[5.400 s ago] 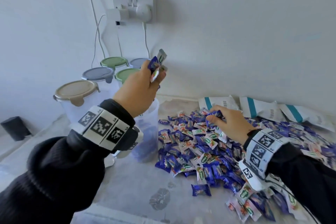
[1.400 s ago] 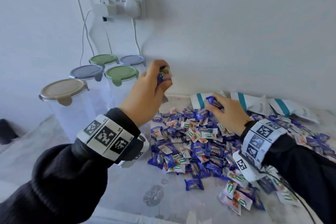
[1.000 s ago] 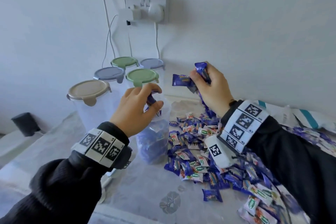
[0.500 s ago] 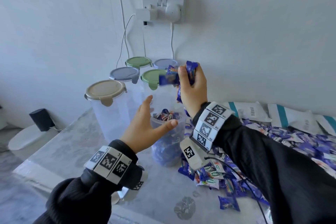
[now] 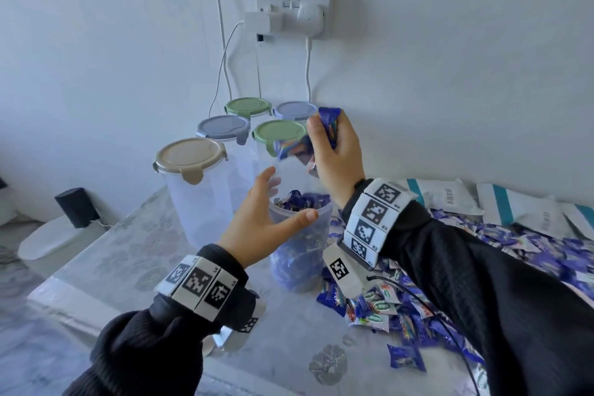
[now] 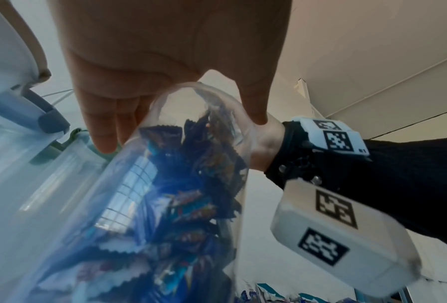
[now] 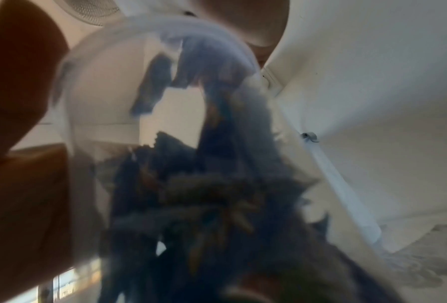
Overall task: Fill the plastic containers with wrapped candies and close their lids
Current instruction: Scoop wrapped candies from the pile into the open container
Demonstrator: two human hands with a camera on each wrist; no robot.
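The table (image 5: 135,254) has a big candy pile (image 5: 482,254) on its right side. The open container (image 5: 300,244), already pretty full, stands just left of the pile. Left hand (image 5: 262,225) cups its rim with fingers spread and relaxed. Right hand (image 5: 336,151) sits right above the opening, clutching a few candies (image 5: 329,125).

My view shows a pale, floral-patterned tabletop (image 5: 135,254). On it stand an open clear container (image 5: 299,254) of candies and five lidded containers (image 5: 196,190) behind it. A heap of wrapped candies (image 5: 401,309) spreads to the right, with white packets (image 5: 450,199) along the wall.
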